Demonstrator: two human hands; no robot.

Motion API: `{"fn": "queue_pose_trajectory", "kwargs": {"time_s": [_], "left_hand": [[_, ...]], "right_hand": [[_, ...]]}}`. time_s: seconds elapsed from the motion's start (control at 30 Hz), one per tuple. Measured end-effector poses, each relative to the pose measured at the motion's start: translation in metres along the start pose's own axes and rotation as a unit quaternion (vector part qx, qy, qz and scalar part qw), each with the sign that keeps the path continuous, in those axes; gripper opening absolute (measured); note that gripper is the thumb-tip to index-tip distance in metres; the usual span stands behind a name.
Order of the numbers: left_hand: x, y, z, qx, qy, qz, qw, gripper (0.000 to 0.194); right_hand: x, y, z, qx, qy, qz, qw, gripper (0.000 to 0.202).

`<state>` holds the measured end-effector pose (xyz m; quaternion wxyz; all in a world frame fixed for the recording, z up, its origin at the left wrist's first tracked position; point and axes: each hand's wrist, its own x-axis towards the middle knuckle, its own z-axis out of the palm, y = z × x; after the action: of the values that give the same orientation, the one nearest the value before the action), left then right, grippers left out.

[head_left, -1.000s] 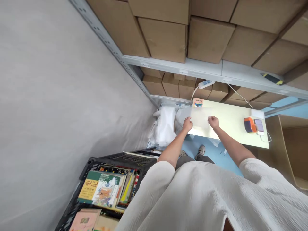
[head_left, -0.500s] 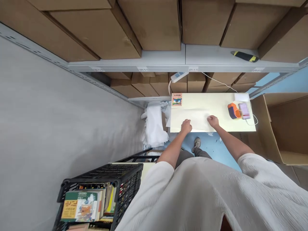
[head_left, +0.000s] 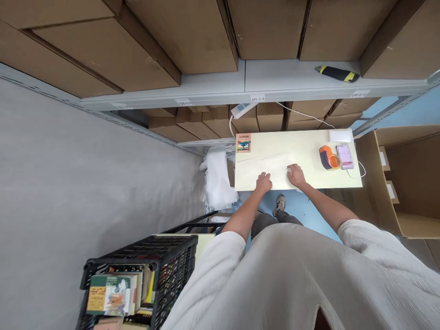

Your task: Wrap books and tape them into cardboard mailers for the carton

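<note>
A thin white sheet [head_left: 263, 166], its exact kind unclear, lies on the cream tabletop [head_left: 302, 140] at a slight slant. My left hand [head_left: 264, 182] has its curled fingers on the sheet's near edge. At the right end, my right hand [head_left: 296, 176] pinches the sheet between thumb and fingers. A small book with a tree picture [head_left: 244, 143] rests at the table's far left corner. On the right side stand an orange and dark tape dispenser [head_left: 327, 157] and a blurred purple item [head_left: 345, 156].
Shelves with cardboard boxes [head_left: 268, 32] and a black-yellow utility knife [head_left: 338, 74] stand ahead. A power strip [head_left: 243, 109] hangs behind the table. White packing sheets [head_left: 218, 178] lie left, a large open carton [head_left: 380, 183] right. A black crate [head_left: 175, 256] holds books [head_left: 112, 293].
The view has shifted slightly. The white sheet has turned to a slant, its right end farther up the table. My right hand has come closer to my left.
</note>
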<state>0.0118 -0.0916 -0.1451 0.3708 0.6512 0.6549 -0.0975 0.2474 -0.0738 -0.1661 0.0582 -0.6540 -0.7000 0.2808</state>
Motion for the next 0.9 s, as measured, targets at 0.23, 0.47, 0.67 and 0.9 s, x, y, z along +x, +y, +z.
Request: {"fn": "queue_pose_trajectory", "kwargs": {"time_s": [0.23, 0.47, 0.67, 0.9], "left_hand": [[-0.003, -0.007, -0.004, -0.001, 0.006, 0.020, 1.000, 0.049], [0.008, -0.023, -0.027, -0.011, 0.032, 0.023, 0.999, 0.053], [0.027, -0.062, -0.071, -0.010, 0.072, 0.024, 0.997, 0.052], [0.040, -0.110, -0.092, -0.043, 0.075, 0.015, 0.996, 0.063]], "right_hand": [[-0.006, -0.028, 0.010, -0.085, -0.121, -0.043, 0.988, 0.050], [-0.004, -0.033, 0.007, -0.102, -0.136, -0.012, 0.985, 0.046], [0.013, -0.062, 0.005, -0.082, -0.120, -0.009, 0.989, 0.046], [0.058, -0.119, 0.024, 0.030, -0.116, 0.037, 0.992, 0.042]]}}
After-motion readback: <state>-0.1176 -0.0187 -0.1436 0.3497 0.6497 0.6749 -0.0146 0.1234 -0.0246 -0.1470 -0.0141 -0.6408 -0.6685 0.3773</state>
